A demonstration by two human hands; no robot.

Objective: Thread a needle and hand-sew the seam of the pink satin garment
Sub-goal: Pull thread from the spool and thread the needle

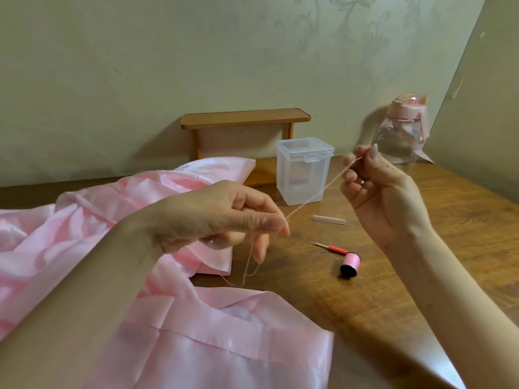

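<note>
The pink garment (84,234) lies bunched on your left, seam not yet sewn. Your left hand (224,217) pinches the thread (309,202) between thumb and forefinger while your right hand (379,189) pinches its upper end, holding it taut, probably to ready it for threading; I cannot make out a needle

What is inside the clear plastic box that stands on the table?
The clear plastic box has its lid shut. Through the cloudy wall only a dim reddish shape shows low down; whether it lies inside or is the wooden shelf behind cannot be told.
</note>
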